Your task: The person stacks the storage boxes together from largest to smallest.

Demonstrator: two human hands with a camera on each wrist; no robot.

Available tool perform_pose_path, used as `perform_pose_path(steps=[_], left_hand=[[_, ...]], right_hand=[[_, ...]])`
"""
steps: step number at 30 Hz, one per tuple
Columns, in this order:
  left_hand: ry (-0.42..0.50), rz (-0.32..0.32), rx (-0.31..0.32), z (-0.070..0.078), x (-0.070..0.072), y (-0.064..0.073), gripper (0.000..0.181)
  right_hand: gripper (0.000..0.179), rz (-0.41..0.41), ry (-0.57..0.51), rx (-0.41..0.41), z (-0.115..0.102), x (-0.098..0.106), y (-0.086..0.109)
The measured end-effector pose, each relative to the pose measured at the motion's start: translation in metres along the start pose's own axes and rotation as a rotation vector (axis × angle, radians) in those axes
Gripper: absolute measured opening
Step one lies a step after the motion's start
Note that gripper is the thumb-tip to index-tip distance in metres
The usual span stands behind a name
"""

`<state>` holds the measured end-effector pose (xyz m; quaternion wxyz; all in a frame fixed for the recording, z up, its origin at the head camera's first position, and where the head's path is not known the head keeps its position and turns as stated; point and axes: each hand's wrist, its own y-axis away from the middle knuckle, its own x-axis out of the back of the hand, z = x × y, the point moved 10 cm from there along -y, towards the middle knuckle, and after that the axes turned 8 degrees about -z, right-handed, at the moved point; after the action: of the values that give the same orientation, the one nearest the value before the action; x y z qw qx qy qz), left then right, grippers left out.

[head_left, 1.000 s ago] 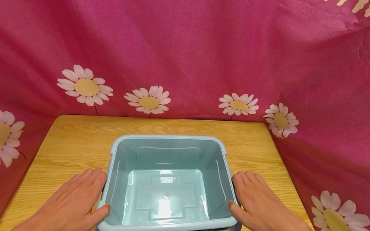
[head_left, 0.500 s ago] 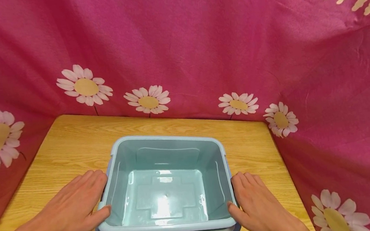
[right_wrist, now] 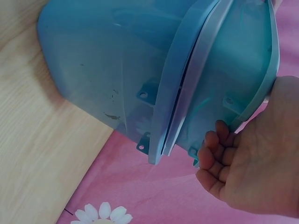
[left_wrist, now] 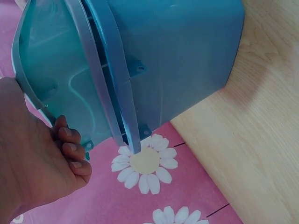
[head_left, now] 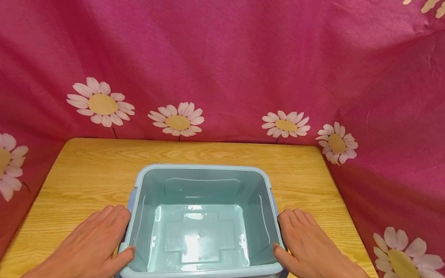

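Note:
A pale teal plastic bin [head_left: 201, 182] stands at the front of the table, upright, with nothing inside it. On its left rim my left hand [head_left: 87, 252] has a grip, thumb over the edge and fingers curled beneath. My right hand [head_left: 313, 248] grips the opposite rim the same way. Below sits a blue bin [left_wrist: 177, 60], and the teal one is nested in it, raised well above its rim. Between them shows a lavender-grey rim [left_wrist: 92, 67], apparently of another nested bin. Small tabs with holes stick out from the bins' sides in both wrist views.
The wooden table [head_left: 94, 168] extends behind the bins and to both sides. Pink cloth [head_left: 215, 60] with printed daisies and lettering hangs around its back, left and right edges.
The teal bin has shifted slightly and seems a little lower, with more blue rim showing at its sides. Both hands keep their grip.

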<state>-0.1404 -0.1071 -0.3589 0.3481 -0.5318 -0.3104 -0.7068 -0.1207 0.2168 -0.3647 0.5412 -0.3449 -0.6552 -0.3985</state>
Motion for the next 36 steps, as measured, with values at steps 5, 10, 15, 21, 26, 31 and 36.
perform_pose_path(steps=[5, 10, 15, 21, 26, 31, 36], left_hand=[[0.015, -0.036, 0.013, -0.003, -0.007, -0.002, 0.037], [0.009, -0.022, -0.004, -0.001, -0.009, -0.001, 0.035], [0.006, -0.007, -0.012, -0.001, -0.011, -0.001, 0.037], [0.012, -0.004, -0.014, -0.001, -0.013, -0.001, 0.037], [0.021, -0.026, 0.001, -0.003, -0.018, -0.002, 0.038], [0.040, -0.066, 0.024, -0.006, -0.023, -0.004, 0.039], [0.043, -0.071, 0.026, -0.006, -0.024, -0.004, 0.039]], right_hand=[[0.029, -0.024, -0.008, -0.008, 0.002, -0.005, -0.001], [0.029, -0.040, -0.012, -0.015, 0.003, -0.009, -0.002], [0.031, -0.078, -0.028, -0.050, 0.005, -0.014, -0.002], [0.030, -0.084, -0.034, -0.054, 0.005, -0.017, -0.002], [0.028, -0.039, -0.021, -0.015, 0.003, -0.017, -0.002], [0.028, -0.028, -0.023, -0.017, 0.004, -0.018, -0.002], [0.029, -0.049, -0.031, -0.040, 0.006, -0.022, -0.002]])
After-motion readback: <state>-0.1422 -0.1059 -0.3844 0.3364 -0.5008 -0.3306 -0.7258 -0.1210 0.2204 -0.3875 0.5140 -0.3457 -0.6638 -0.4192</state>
